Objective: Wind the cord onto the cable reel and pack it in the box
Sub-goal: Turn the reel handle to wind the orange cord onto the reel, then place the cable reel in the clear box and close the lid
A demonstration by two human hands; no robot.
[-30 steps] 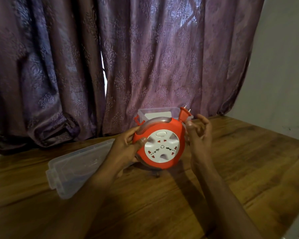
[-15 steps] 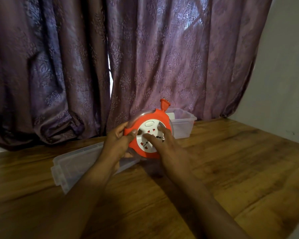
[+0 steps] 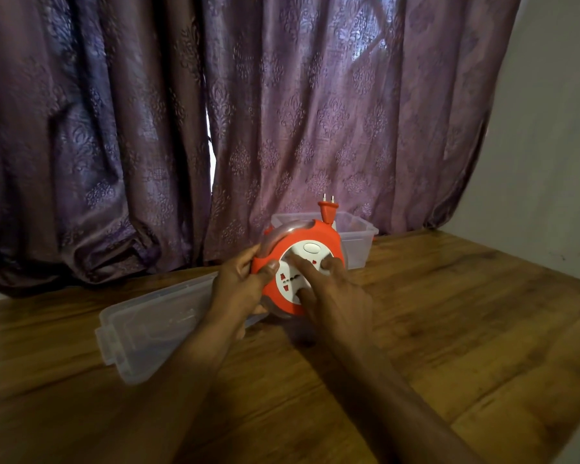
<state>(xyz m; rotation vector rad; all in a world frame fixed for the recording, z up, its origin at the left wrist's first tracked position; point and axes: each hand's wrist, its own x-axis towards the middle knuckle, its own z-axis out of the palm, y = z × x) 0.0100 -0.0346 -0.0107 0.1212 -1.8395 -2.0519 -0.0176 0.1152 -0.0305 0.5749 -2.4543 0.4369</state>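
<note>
Head view looks down on a wooden table [image 3: 449, 329], its grain running in broad brown planks, and on my two hands meeting at one cable reel [image 3: 318, 239]. It is a round disc of smooth orange plastic with a white socket face and a clear curved band along its upper left rim, standing tilted on its edge near the table's far edge, about midway along it. My left hand [image 3: 238, 289] grasps the reel's left rim, thumb curled over the orange front and the other fingers wrapped behind. My right hand [image 3: 339, 296] lies on the white face with fingers spread and fairly straight, the tips pressing the socket plate rather than closing round anything. One orange plug [image 3: 327, 212] sticks up from the top of the reel, its two metal pins pointing upward; no loose cord shows. Just behind the reel, against the far edge, sits one rectangular box [image 3: 359, 242] of clear, slightly cloudy plastic, open at the top. One matching clear lid [image 3: 154, 326] lies flat to the left of the reel, partly under my left wrist, with a clip tab on its near end. Behind the table hang purple curtains [image 3: 282, 112] with an embossed leaf pattern, falling in heavy folds, and a plain pale wall [image 3: 549, 145] stands at the right.
</note>
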